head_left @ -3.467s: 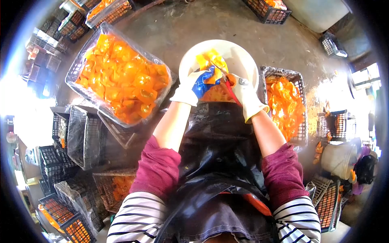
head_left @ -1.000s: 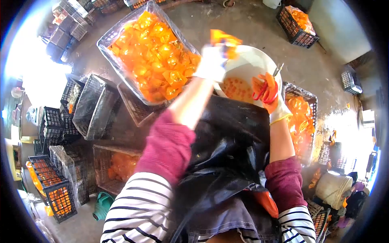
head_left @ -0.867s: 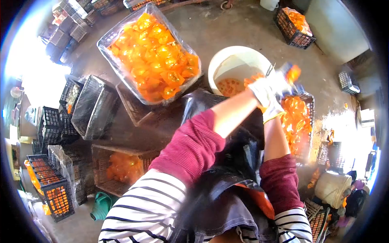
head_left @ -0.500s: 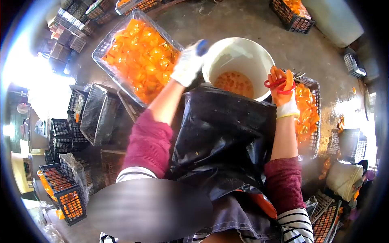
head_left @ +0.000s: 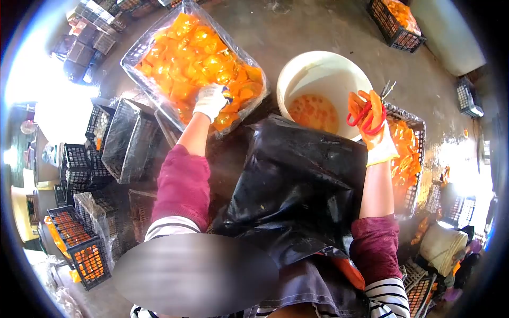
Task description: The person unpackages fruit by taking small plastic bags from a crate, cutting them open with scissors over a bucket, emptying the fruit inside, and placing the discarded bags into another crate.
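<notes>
My left hand (head_left: 212, 101), in a white and blue glove, reaches onto the orange packets (head_left: 196, 58) heaped in the plastic-lined crate (head_left: 139, 79) at the upper left; its fingers are mostly hidden among the packets. On the right, my right hand (head_left: 369, 119), in an orange and white glove, is closed around red-handled scissors (head_left: 388, 90), blades pointing up and away. Beside that hand stands a white bucket (head_left: 289, 79) with small orange pieces in liquid (head_left: 314, 112) at its bottom.
A crate (head_left: 419, 127) of orange packets stands right of my right hand. Black crates (head_left: 124, 140) stack at the left, and another filled crate (head_left: 395, 32) sits at the upper right. A black apron (head_left: 302, 185) covers my lap. A grey blur hides part of the lower view.
My left hand has gone from the bucket side, across to my right hand's side, then back left onto the packets in the lined crate. My right hand still holds the scissors.
</notes>
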The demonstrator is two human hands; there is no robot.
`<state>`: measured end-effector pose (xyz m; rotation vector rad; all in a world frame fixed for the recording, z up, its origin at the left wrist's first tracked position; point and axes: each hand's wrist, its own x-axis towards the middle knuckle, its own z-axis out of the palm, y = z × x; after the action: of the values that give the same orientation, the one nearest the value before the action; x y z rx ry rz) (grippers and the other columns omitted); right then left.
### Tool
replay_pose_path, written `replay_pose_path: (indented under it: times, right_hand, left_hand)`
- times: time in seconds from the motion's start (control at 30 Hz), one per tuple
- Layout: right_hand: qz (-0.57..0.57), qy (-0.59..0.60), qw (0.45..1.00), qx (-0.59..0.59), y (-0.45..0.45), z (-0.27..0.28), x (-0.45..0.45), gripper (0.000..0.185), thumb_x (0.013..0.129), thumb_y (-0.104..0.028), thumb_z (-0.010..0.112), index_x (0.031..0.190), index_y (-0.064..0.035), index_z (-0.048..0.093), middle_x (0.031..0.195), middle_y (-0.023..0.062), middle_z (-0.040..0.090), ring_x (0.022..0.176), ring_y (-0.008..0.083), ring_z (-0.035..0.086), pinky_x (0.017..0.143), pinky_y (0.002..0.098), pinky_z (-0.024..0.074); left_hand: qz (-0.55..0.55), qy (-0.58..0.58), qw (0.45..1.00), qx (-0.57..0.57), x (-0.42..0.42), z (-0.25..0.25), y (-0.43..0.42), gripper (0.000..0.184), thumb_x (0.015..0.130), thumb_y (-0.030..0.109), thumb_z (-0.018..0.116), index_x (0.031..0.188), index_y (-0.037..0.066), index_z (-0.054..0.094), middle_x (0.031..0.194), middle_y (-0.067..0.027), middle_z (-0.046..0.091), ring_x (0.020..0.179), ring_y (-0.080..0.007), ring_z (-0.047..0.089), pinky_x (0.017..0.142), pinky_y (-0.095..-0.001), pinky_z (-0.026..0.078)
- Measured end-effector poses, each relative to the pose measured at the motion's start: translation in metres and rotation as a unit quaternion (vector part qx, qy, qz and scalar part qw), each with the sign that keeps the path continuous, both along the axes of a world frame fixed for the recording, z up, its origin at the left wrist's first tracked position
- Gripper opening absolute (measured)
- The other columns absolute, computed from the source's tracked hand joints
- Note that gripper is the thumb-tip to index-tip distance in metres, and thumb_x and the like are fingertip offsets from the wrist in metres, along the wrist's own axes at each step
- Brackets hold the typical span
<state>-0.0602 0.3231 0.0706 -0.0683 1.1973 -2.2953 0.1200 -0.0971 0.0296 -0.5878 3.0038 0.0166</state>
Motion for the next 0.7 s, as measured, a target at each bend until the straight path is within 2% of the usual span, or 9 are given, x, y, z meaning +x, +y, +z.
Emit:
replay_pose_path:
  times: [0.07, 0.13, 0.27, 0.33, 0.43, 0.47, 0.5, 0.6, 0.7]
  right_hand:
    - [-0.012, 0.03, 0.999, 0.026, -0.001, 0.001, 0.006, 0.048, 0.094, -0.037, 0.057, 0.118, 0.0034, 0.049, 0.116, 0.0248, 0.06, 0.102, 0.0301, 0.062, 0.088, 0.0373, 0.0496]
    - [-0.024, 0.078, 0.995, 0.064, -0.001, 0.004, 0.013, 0.047, 0.094, -0.038, 0.057, 0.119, 0.0014, 0.049, 0.116, 0.0233, 0.061, 0.1, 0.0294, 0.063, 0.085, 0.0375, 0.0507]
    - [0.017, 0.046, 0.995, 0.087, 0.001, -0.021, 0.004, 0.047, 0.093, -0.036, 0.059, 0.123, -0.0008, 0.05, 0.108, 0.0218, 0.064, 0.099, 0.0301, 0.064, 0.087, 0.0392, 0.052]
    - [0.037, 0.021, 0.993, 0.106, -0.003, -0.026, 0.002, 0.047, 0.092, -0.034, 0.061, 0.123, -0.0009, 0.05, 0.103, 0.0204, 0.066, 0.095, 0.0301, 0.065, 0.086, 0.0387, 0.0522]
    - [0.027, -0.008, 0.992, 0.122, -0.012, -0.037, 0.001, 0.038, 0.097, -0.029, 0.053, 0.12, -0.0001, 0.053, 0.105, 0.017, 0.065, 0.094, 0.0289, 0.066, 0.084, 0.0383, 0.0548]
    - [0.012, 0.042, 0.988, 0.146, -0.022, -0.037, 0.006, 0.03, 0.097, -0.032, 0.05, 0.109, -0.0063, 0.059, 0.088, 0.0043, 0.063, 0.073, 0.0179, 0.06, 0.061, 0.0293, 0.0487]
    - [0.007, 0.022, 0.983, 0.184, -0.024, -0.055, 0.0, 0.029, 0.098, -0.032, 0.049, 0.105, -0.0069, 0.061, 0.086, 0.0021, 0.063, 0.066, 0.0131, 0.053, 0.058, 0.0263, 0.0441]
    - [0.03, 0.119, 0.963, 0.239, -0.021, -0.054, 0.009, 0.027, 0.091, -0.018, 0.063, 0.113, -0.0037, 0.058, 0.089, 0.0029, 0.062, 0.08, 0.0101, 0.058, 0.069, 0.026, 0.0473]
    - [0.072, 0.228, 0.912, 0.332, -0.018, -0.031, 0.02, 0.038, 0.086, -0.015, 0.069, 0.119, -0.0017, 0.055, 0.094, 0.0059, 0.061, 0.087, 0.0115, 0.058, 0.076, 0.0256, 0.0473]
  left_hand:
    - [0.154, 0.148, 0.957, 0.197, 0.001, 0.001, -0.005, 0.025, 0.079, 0.023, 0.069, 0.102, 0.012, 0.069, 0.08, -0.006, 0.069, 0.079, -0.0253, 0.067, 0.068, -0.0366, 0.051]
    - [0.327, 0.307, 0.761, 0.468, 0.001, 0.007, -0.007, 0.024, 0.08, 0.019, 0.07, 0.1, 0.007, 0.068, 0.077, -0.0018, 0.068, 0.077, -0.0221, 0.066, 0.066, -0.0346, 0.051]
    - [0.167, 0.495, 0.412, 0.747, -0.01, 0.032, 0.013, 0.037, 0.086, 0.013, 0.066, 0.119, 0.0, 0.056, 0.097, -0.0091, 0.066, 0.095, -0.0236, 0.065, 0.082, -0.0374, 0.054]
    - [0.135, 0.465, 0.288, 0.826, -0.035, 0.051, 0.046, 0.036, 0.088, 0.016, 0.066, 0.12, 0.004, 0.057, 0.114, -0.0107, 0.063, 0.101, -0.024, 0.062, 0.092, -0.0387, 0.051]
    - [0.121, 0.481, 0.361, 0.79, -0.078, 0.07, 0.113, 0.03, 0.091, 0.02, 0.064, 0.116, 0.004, 0.061, 0.106, -0.0067, 0.066, 0.096, -0.0188, 0.062, 0.086, -0.0312, 0.051]
    - [0.106, 0.504, 0.358, 0.779, -0.091, 0.074, 0.136, 0.03, 0.091, 0.019, 0.063, 0.116, 0.001, 0.061, 0.105, -0.0068, 0.066, 0.095, -0.017, 0.062, 0.084, -0.0293, 0.051]
    - [0.1, 0.49, 0.408, 0.764, -0.098, 0.066, 0.147, 0.031, 0.091, 0.021, 0.063, 0.113, -0.001, 0.061, 0.103, -0.0077, 0.066, 0.094, -0.0165, 0.061, 0.083, -0.0291, 0.05]
    - [0.189, 0.472, 0.476, 0.717, -0.129, -0.002, 0.164, 0.034, 0.09, 0.024, 0.065, 0.11, -0.004, 0.062, 0.102, -0.0108, 0.066, 0.092, -0.0166, 0.061, 0.081, -0.028, 0.049]
    - [0.192, 0.431, 0.485, 0.736, -0.124, 0.011, 0.174, 0.041, 0.087, 0.029, 0.07, 0.112, -0.003, 0.062, 0.103, -0.0104, 0.066, 0.091, -0.0169, 0.061, 0.08, -0.0266, 0.049]
